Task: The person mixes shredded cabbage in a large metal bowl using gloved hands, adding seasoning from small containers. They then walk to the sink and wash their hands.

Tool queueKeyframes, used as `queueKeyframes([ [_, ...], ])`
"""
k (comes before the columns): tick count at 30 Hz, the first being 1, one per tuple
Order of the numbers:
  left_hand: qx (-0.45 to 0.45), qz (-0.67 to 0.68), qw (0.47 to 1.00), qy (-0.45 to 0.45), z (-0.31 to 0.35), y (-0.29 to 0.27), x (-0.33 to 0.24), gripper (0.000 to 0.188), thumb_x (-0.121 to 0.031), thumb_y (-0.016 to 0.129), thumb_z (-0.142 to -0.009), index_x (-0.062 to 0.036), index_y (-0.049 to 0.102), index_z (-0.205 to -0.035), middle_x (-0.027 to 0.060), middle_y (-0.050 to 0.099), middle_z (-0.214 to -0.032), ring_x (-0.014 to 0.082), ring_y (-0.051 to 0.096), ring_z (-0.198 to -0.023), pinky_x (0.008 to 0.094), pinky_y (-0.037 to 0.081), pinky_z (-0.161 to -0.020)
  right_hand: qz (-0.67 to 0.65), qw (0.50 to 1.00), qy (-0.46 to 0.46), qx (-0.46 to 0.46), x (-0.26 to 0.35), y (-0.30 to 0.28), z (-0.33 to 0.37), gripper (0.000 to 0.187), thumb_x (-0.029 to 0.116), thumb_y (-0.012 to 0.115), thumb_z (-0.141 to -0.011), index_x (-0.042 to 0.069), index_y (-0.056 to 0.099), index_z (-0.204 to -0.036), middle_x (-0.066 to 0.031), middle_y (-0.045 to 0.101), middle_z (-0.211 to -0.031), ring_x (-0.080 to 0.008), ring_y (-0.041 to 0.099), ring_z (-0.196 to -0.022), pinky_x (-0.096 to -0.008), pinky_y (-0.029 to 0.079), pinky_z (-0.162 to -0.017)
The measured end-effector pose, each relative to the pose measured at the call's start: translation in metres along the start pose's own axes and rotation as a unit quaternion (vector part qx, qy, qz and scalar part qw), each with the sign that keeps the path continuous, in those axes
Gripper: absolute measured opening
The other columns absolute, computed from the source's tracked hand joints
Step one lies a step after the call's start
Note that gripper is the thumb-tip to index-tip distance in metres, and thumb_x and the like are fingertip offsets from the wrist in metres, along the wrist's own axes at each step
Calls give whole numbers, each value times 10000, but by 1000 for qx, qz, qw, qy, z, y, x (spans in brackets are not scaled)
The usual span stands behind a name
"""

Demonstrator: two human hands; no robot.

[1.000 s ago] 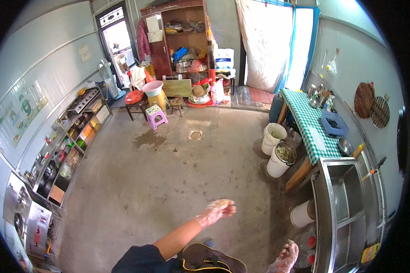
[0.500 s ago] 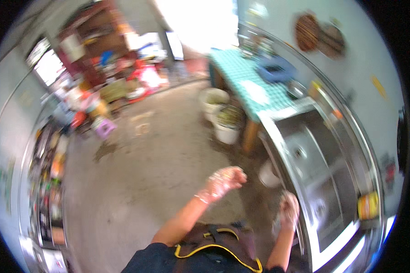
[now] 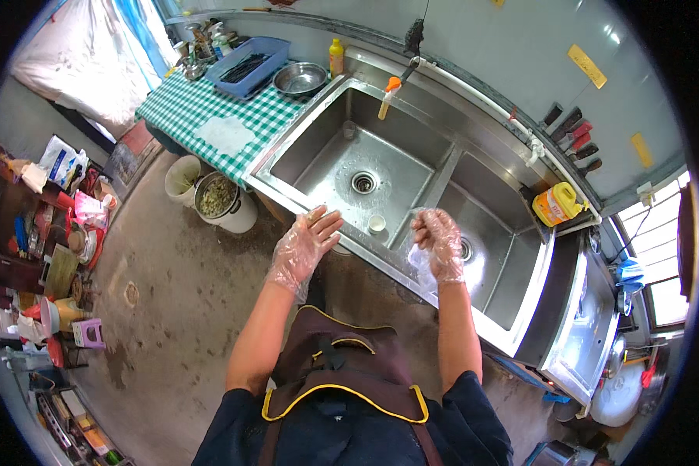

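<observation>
Both my hands wear thin clear plastic gloves. In front of the double steel sink point(image 3: 293, 199), my left hand point(image 3: 301, 247) is held up near its front rim, fingers stretched and slightly apart, nothing in it. My right hand point(image 3: 440, 242) is raised over the front of the right basin, its fingers curled in. Loose clear plastic hangs beside its palm, and I see no other object there. A small white cup point(image 3: 376, 224) sits in the left basin near the front wall. Above that basin hangs a tap with an orange fitting point(image 3: 394, 84).
Left of the sink stands a table with a green checked cloth point(image 3: 180, 115), bearing a blue basin point(image 3: 248, 67) and a steel bowl point(image 3: 300, 79). Two white buckets, one with greenish contents point(image 3: 217, 196), stand below. A yellow jug point(image 3: 559, 204) sits at the sink's right; knives point(image 3: 575, 133) hang behind.
The view has swung right, so the sink now lies in front of me. My left hand has opened from curled fingers; both hands are now by the sink's front edge.
</observation>
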State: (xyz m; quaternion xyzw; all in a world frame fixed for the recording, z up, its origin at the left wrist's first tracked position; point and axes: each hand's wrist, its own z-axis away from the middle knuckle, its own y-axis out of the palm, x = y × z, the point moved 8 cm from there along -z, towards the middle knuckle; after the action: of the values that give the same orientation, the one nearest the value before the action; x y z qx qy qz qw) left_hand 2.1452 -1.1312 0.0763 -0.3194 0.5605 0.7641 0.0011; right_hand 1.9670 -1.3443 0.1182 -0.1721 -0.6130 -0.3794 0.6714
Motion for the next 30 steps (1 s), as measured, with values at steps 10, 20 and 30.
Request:
queueKeyframes([
  [10,68,60,991,-101,-224,-43,-8,1073,-822,413,-804,-42,219,-1514,217,303,-1522,351,310,-1408,554,297,-1117,92,991,-58,-74,69,24,-167,275,323,606,-953,55,645,-998,-37,663,-813,-75,576,-604,-212,420,-529],
  [20,71,-201,965,-155,-366,-57,23,874,-296,697,-895,-42,156,-1533,164,287,-1542,275,293,-1426,426,270,-1151,442,869,-170,-144,118,68,-320,479,359,689,-876,-9,594,-1168,-77,647,-827,-168,628,-690,-316,480,-608],
  [30,103,-380,907,-147,-424,-70,46,666,72,530,-851,-22,330,-1480,96,477,-1393,202,413,-1329,338,299,-1118,536,788,-295,-69,110,92,-339,460,189,669,-791,-10,572,-1194,-188,619,-957,-375,619,-853,-454,501,-758],
])
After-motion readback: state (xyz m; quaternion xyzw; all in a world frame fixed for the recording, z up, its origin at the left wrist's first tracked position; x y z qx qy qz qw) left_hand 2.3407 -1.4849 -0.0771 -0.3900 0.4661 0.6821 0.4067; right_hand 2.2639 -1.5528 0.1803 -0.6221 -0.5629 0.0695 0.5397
